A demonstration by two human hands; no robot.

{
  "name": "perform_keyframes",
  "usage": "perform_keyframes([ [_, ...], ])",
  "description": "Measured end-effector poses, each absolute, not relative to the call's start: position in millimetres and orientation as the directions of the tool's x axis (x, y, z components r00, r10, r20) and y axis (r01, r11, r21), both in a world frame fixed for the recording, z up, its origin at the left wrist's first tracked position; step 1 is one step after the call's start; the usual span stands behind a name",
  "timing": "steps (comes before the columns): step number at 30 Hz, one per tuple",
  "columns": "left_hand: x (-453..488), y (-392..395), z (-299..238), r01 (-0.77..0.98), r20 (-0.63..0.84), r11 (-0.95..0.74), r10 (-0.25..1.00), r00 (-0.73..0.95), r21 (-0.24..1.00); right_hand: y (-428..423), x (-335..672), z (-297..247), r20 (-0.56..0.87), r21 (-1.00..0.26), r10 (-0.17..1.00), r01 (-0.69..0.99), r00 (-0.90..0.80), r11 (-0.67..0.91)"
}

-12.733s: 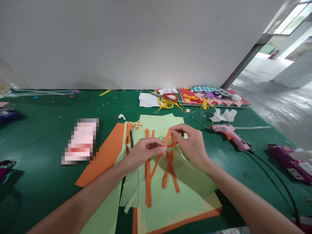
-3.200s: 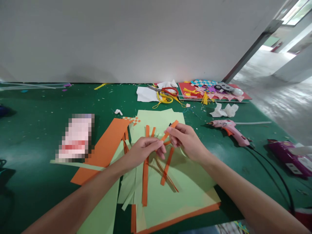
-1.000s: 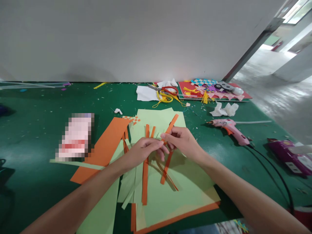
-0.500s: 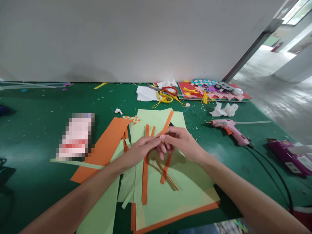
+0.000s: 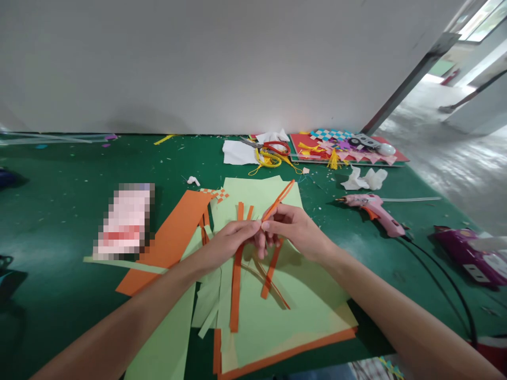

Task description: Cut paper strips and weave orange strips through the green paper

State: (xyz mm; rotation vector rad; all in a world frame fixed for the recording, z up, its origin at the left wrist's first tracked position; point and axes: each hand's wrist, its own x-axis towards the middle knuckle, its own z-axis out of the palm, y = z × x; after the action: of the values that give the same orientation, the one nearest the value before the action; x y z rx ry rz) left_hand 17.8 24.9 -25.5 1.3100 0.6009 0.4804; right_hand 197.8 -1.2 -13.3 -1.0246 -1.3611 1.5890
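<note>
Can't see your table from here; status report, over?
Left hand and right hand pinching narrow orange paper strip. Below: other orange paper strips on pale green paper sheet.

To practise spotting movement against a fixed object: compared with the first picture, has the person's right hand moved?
Yes: the right hand has shifted leftward, judged against the red-handled scissors lying at the back of the table.

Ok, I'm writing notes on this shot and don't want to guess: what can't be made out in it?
All in the head view:
- Orange strip: lower end hidden by the left hand and right hand; seen nearly edge-on, too thin to tell if single or doubled.
- Pink rectangular item: surface blurred by pixelation.
- Dark blue object: cut off by the left edge.
- Purple item: cut off by the right edge.
</note>
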Motion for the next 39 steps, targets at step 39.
perform_keyframes([
  [39,15.3,25.6,-17.5,0.165,-0.217,0.141,0.612,0.761,0.976,6.0,211.4,-8.7,-0.067,-0.988,0.997,-0.139,-0.042,-0.072],
])
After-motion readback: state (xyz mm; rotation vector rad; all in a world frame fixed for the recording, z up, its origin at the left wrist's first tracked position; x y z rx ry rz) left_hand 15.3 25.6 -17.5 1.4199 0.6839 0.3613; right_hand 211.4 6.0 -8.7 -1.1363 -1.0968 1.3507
